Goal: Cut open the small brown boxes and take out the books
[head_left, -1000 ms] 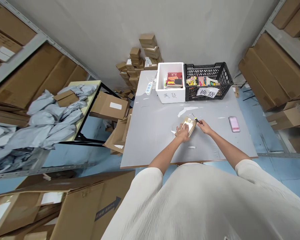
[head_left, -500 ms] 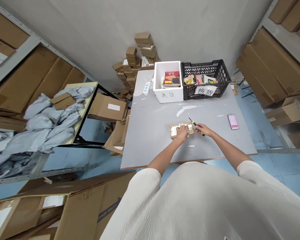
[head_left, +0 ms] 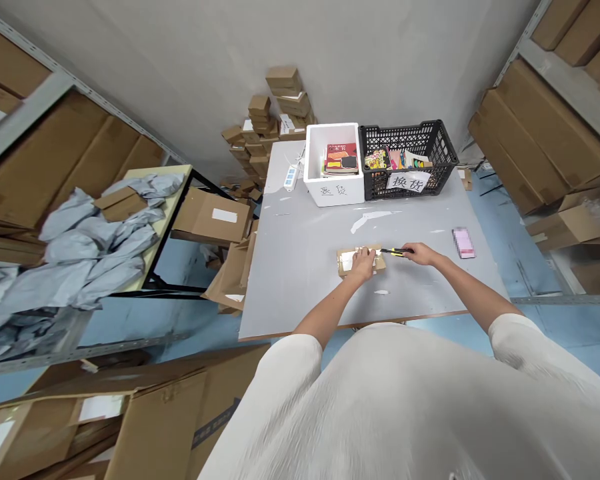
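Note:
A small brown cardboard box [head_left: 379, 265] with a white label lies on the grey table [head_left: 300, 280] near its front edge. My left hand [head_left: 363, 263] rests on top of this box, fingers spread over the label. To the right, my right hand [head_left: 417, 253] grips a yellow and black utility knife [head_left: 396, 252]. The knife points left, its tip at the box's right end; whether it touches the cardboard cannot be made out.
A white bin [head_left: 335, 193] and a black crate [head_left: 433, 180], both holding books, stand at the table's back. A power strip [head_left: 291, 177] lies left of them. At right is a phone [head_left: 463, 243]. Open cartons [head_left: 213, 215] stand left of the table.
My right hand has moved slightly right and up, and the knife has swung from slanting to nearly level, its tip now at the box's right end. My left hand stays on the box.

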Motion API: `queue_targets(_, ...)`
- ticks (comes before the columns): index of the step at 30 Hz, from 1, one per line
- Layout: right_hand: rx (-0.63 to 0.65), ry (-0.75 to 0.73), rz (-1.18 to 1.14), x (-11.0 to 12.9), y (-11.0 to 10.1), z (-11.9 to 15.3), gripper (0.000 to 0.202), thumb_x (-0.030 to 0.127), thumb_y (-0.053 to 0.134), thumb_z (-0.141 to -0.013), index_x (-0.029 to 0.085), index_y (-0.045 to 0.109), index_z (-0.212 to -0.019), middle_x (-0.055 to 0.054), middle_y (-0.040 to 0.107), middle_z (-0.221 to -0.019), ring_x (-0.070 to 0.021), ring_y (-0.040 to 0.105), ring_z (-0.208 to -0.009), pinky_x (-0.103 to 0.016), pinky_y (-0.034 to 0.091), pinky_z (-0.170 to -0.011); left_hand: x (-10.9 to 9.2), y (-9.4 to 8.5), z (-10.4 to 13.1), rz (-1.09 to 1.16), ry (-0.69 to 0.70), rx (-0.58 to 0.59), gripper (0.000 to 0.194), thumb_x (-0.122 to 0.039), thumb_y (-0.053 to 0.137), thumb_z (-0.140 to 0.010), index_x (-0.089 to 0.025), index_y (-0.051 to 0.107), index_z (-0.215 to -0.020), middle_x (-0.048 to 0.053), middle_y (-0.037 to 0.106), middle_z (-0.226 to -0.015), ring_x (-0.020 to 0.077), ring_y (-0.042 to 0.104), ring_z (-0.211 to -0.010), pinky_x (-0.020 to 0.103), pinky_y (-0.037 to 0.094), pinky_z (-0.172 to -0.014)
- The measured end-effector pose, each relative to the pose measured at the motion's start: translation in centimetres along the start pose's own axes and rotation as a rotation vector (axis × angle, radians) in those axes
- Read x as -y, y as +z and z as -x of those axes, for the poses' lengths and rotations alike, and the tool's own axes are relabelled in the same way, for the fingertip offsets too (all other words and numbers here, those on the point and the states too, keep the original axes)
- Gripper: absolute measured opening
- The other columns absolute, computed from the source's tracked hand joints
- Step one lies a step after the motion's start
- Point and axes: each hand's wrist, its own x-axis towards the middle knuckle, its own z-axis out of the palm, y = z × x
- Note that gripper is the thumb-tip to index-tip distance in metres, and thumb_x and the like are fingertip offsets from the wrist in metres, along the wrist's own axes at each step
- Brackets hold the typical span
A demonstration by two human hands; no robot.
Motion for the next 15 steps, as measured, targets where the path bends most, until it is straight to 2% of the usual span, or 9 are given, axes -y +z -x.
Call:
queue_targets(4,-0.013,-0.03,0.282,0.6,0.0,-0.9,0.035,0.036,0.054,-0.105,0.027,0.077,-0.13,-0.007,0.081,-0.117,-0.0263,0.071,-0.102,-0.032,0.049,-0.082,0.1,0.0,0.3,-0.024,0.018,-0.004,0.056,-0.003,0.068,-0.084,-0.024,0.052,-0.134,0.014,0.052,-0.142,0.0318,0.049,-0.136,0.042,0.039,-0.115)
queue_targets(8,0.03,-0.08,0.446,1.6,0.2,-1.9,0.039,0.032,0.048,-0.106,0.029,0.077,-0.133,-0.01,0.078,-0.128,-0.0301,0.068,-0.114,-0.038,0.047,-0.094,0.2,0.0,0.6,-0.05,0.035,0.001,0.059,-0.003,0.069,-0.082,-0.025,0.053,-0.134,0.013,0.054,-0.14,0.0314,0.05,-0.135,0.042,0.041,-0.114)
queue_targets(12,0.044,-0.082,0.483,2.3,0.5,-2.6,0.039,0.031,0.047,-0.106,0.028,0.077,-0.131,-0.014,0.077,-0.129,-0.0327,0.066,-0.119,-0.042,0.046,-0.099,0.2,0.0,0.8,-0.056,0.046,-0.008,0.058,-0.003,0.069,-0.083,-0.024,0.054,-0.134,0.014,0.055,-0.14,0.0328,0.051,-0.135,0.043,0.042,-0.114)
queue_targets(15,0.116,-0.004,0.382,2.2,0.6,-2.6,0.036,0.033,0.05,-0.105,0.027,0.077,-0.129,-0.011,0.078,-0.125,-0.0295,0.069,-0.111,-0.036,0.048,-0.093,0.2,0.1,0.9,-0.062,0.038,-0.01,0.056,-0.005,0.068,-0.085,-0.024,0.053,-0.136,0.014,0.055,-0.142,0.0336,0.05,-0.137,0.043,0.042,-0.115)
